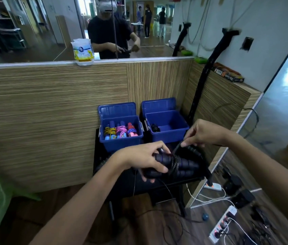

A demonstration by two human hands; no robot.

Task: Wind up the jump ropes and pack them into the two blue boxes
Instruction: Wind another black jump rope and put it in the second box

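Observation:
My left hand (142, 159) grips the two black handles of a jump rope (183, 165), held side by side with dark cord wound round their middle. My right hand (203, 134) pinches the loose black cord just above the handles. Behind them, on a low black table (168, 183), stand two open blue boxes. The left blue box (122, 140) holds several wound ropes with yellow, pink and blue-red cords. The right blue box (168, 134) holds one small black bundle at its left side.
A wood-grain partition (51, 121) rises behind the boxes, with a tissue pack (83, 50) on its ledge below a mirror. A black strap (208, 68) hangs at the right. Power strips (222, 225) and cables lie on the floor at the lower right.

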